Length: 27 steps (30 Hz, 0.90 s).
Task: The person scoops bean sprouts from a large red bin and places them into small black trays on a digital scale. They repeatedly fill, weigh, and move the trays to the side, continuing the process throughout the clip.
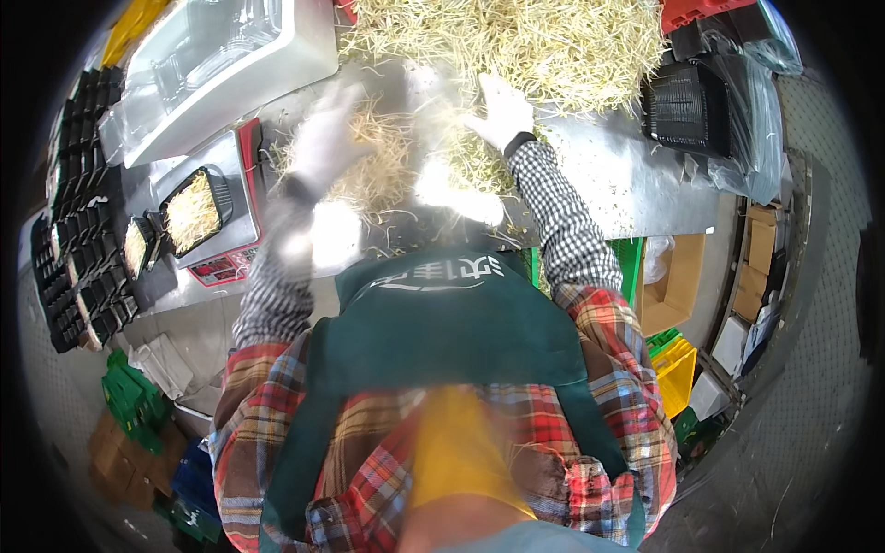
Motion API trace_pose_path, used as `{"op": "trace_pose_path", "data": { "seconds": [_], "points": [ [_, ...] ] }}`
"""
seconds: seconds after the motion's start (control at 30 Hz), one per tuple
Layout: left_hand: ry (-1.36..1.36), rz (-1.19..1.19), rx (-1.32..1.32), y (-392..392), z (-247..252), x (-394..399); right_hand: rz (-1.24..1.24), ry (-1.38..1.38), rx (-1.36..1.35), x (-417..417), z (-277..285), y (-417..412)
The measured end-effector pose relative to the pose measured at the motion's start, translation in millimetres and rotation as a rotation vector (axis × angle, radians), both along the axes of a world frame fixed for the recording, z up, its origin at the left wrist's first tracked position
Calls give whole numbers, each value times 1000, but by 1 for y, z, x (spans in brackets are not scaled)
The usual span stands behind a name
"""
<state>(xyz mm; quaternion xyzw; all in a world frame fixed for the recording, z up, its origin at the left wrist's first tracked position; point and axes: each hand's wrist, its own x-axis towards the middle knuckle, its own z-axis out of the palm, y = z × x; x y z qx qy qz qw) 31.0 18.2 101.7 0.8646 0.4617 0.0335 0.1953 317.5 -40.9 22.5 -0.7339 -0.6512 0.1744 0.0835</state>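
Note:
My left hand [328, 142], in a white glove, is blurred at the left edge of a loose clump of bean sprouts [377, 162] on the metal table [594, 173]. Its thumb looks spread from the fingers, and I see nothing held in it. To the right, my gloved right hand [505, 110] has thumb and fingers apart. It lies at the lower edge of a large sprout heap [505, 41], above a smaller patch of greenish sprouts [477, 162]. Strong glare whitens the tabletop between the hands.
A black tray of sprouts [193, 214] sits on a scale [242, 200] at left, beside stacked black trays [90, 276]. A white foam box [228, 90] holds clear plastic containers. More black trays [688, 107] stand at right; below is a cardboard box [674, 297].

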Motion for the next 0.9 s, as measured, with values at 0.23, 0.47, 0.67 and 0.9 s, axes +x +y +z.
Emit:
{"op": "trace_pose_path", "data": {
  "seconds": [0.23,0.47,0.67,0.9],
  "points": [
    [162,-147,-331,-9,-63,115,171,96,48,47,14,-39],
    [-413,-314,-708,-9,-116,146,154,554,-69,55,-31,-50],
    [-513,-280,-697,-16,-124,126,195,470,98,48,-39,-50],
    [-381,-285,-87,-57,-88,104,281,303,233,39,10,-83]
  ]
}}
